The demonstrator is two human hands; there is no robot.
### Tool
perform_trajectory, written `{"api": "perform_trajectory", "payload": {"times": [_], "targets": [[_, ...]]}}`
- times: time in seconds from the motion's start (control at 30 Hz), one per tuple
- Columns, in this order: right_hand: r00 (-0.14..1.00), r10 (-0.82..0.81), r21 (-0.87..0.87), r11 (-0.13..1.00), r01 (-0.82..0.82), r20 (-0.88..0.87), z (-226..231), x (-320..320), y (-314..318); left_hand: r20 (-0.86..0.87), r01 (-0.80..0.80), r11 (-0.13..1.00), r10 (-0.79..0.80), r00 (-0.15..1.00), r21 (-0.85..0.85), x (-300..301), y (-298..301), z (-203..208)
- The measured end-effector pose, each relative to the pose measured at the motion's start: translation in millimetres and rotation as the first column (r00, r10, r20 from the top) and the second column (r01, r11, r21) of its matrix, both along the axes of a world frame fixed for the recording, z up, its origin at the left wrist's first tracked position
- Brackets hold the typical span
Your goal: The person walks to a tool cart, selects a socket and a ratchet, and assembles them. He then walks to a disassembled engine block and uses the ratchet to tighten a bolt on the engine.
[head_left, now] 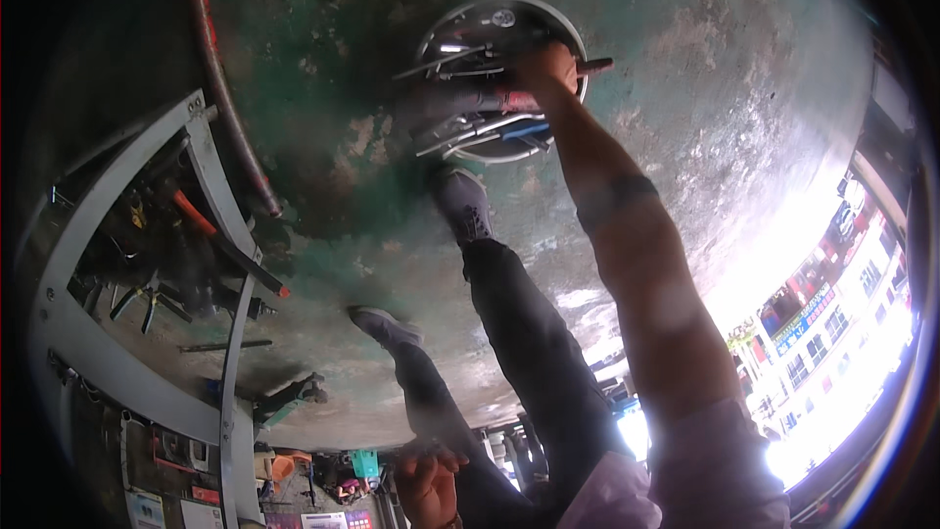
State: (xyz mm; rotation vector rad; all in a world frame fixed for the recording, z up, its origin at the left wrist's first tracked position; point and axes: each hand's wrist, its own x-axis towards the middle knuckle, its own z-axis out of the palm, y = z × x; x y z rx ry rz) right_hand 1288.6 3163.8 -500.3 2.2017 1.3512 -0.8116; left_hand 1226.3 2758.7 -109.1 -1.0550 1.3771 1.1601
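My right hand (550,71) reaches over a round metal-rimmed tray (574,22) on the floor. Its fingers are closed round a blurred dark tool with red parts (490,98), whose exact kind I cannot make out. A dark red bar end (597,67) sticks out past the hand over the tray's right rim. Several metal tools lie in the tray, among them one with a blue handle (525,129). Low in the picture, by my left leg, my left hand (426,485) is raised with its fingers loosely bent and apart. I see nothing in it.
A grey metal frame (73,225) stands at the left, with pliers (149,302) and other tools within it. A long red-brown hose or bar (225,88) lies on the worn green floor (333,29). My shoe (462,204) is close to the tray's near side.
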Motion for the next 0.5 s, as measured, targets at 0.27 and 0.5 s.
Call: {"api": "perform_trajectory", "payload": {"times": [0.27, 0.5], "targets": [[0.980, -0.194, 0.118, 0.973, 0.197, -0.038, -10, 14, -2, 0.007, -0.009, 1.000, 0.009, 1.000, 0.005, 7, 6, 1], [0.743, -0.458, 0.149, 0.795, 0.588, -0.489, 20, 32, -13, -0.038, 0.017, 1.000, -0.016, 0.999, 0.013, 3, 15, 19]]}}
